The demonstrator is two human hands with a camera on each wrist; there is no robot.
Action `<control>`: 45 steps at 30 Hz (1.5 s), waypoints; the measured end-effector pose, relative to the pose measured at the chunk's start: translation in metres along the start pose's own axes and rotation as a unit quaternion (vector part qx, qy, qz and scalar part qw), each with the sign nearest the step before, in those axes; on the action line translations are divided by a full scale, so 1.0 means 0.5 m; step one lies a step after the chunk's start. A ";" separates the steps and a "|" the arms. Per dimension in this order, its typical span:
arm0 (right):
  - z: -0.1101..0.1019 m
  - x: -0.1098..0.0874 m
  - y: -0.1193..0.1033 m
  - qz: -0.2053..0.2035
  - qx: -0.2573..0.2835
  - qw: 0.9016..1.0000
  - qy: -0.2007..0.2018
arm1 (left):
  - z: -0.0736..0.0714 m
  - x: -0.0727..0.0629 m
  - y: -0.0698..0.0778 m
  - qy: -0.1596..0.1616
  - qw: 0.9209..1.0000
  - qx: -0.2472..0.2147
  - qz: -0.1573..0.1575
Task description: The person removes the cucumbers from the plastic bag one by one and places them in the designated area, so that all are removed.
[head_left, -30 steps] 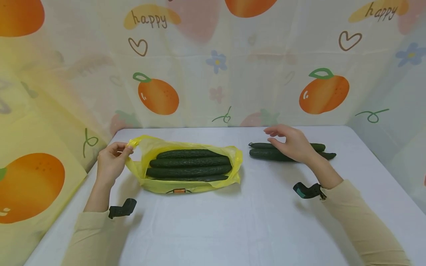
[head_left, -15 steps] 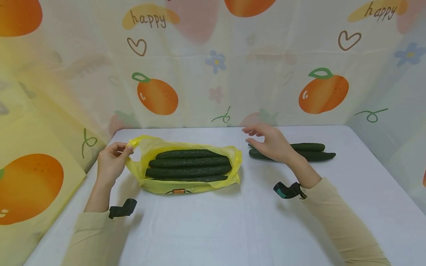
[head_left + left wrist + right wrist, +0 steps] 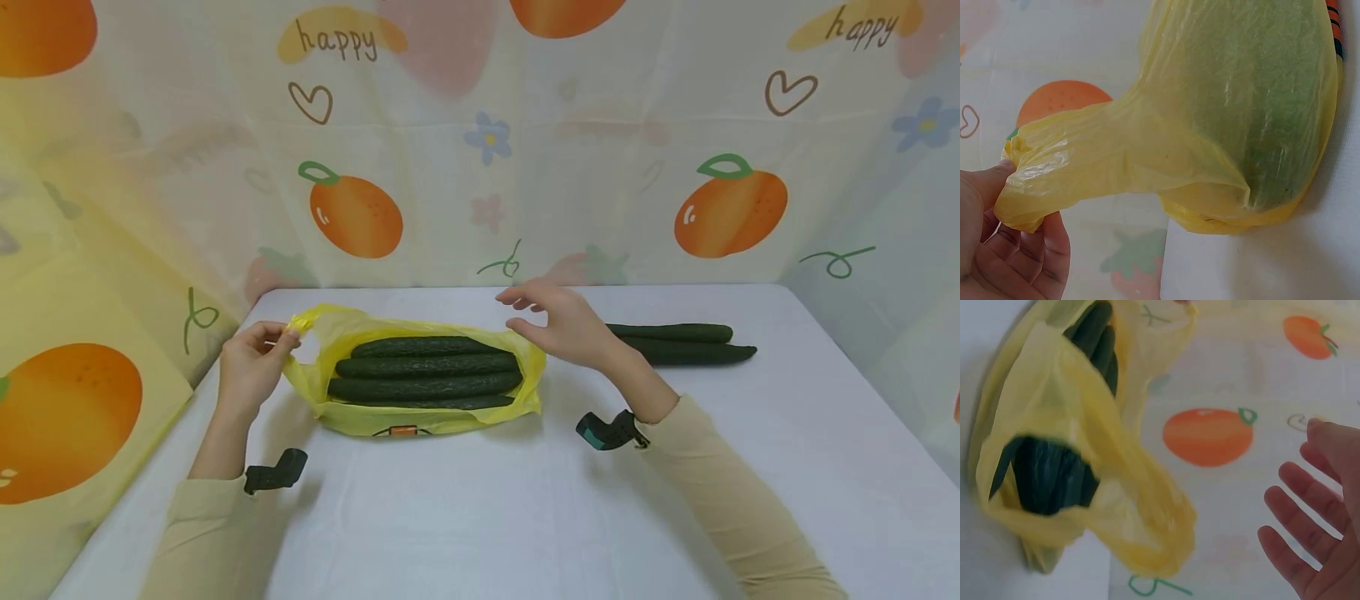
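A yellow plastic bag lies on its side on the table, its mouth spread so that several dark green cucumbers show inside. My left hand pinches one handle of the bag between thumb and fingers, and the left wrist view shows that handle drawn taut. Just above the bag's right end hovers my right hand, fingers loosely bent and holding nothing. In the right wrist view the other bag handle hangs beside its fingers, apart from them.
Two more cucumbers lie side by side on the white table, partly hidden behind my right forearm. A fruit-printed cloth hangs behind the table and along its sides. Each wrist carries a small black camera.
My right hand has moved left, from above the two loose cucumbers to the bag's right end. My left hand and the bag have stayed in place.
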State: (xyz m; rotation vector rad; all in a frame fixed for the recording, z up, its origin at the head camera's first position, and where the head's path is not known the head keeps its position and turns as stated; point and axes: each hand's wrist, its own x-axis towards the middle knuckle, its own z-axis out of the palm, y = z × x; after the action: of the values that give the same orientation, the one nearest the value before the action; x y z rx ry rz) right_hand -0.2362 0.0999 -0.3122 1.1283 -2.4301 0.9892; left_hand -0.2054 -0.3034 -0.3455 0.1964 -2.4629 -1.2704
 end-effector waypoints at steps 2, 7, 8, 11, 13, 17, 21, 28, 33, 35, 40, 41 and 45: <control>0.009 0.007 -0.009 0.000 0.007 1.000 -0.010 | 0.000 0.000 0.000 0.001 1.000 0.000 0.001; 0.032 0.019 -0.025 0.005 0.036 0.999 -0.016 | 0.002 -0.002 -0.002 -0.001 1.000 0.001 0.000; 0.036 0.021 -0.026 0.007 0.042 0.999 -0.015 | 0.002 -0.002 -0.002 -0.002 1.000 0.002 0.001; 0.048 0.026 -0.029 0.012 0.053 0.998 -0.013 | 0.002 -0.002 -0.003 -0.003 1.000 0.002 0.002; 0.057 0.030 -0.030 0.015 0.057 0.998 -0.018 | 0.002 -0.002 -0.004 -0.003 1.000 0.004 0.001; 0.076 0.039 -0.035 0.020 0.061 0.997 -0.033 | 0.001 -0.002 -0.005 -0.004 1.000 0.005 -0.001; 0.097 0.048 -0.042 0.023 0.069 0.996 -0.050 | 0.002 -0.003 -0.004 -0.002 1.000 0.006 -0.003; 0.139 0.052 -0.050 0.035 0.067 0.994 -0.083 | 0.002 -0.004 -0.001 -0.001 1.000 0.012 -0.007; 0.168 0.049 -0.047 0.046 0.070 0.990 -0.112 | 0.001 -0.004 0.000 -0.004 1.000 0.011 -0.005; 0.179 0.048 -0.046 0.049 0.073 0.988 -0.123 | 0.001 -0.004 -0.001 -0.003 1.000 0.009 -0.004; 0.205 0.046 -0.038 0.061 0.075 0.984 -0.147 | 0.001 -0.003 -0.002 -0.001 1.000 0.010 -0.003; 0.210 0.045 -0.036 0.065 0.072 0.984 -0.151 | 0.001 -0.003 -0.002 -0.001 1.000 0.012 -0.003; 0.228 0.039 -0.029 0.071 0.059 0.983 -0.157 | 0.001 -0.004 -0.001 -0.002 1.000 0.011 -0.002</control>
State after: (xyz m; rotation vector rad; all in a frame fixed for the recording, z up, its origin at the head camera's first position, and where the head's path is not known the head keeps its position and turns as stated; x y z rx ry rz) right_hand -0.2345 0.0037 -0.3784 1.2460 -2.7662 1.0805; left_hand -0.2040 -0.3026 -0.3466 0.2041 -2.4813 -1.2478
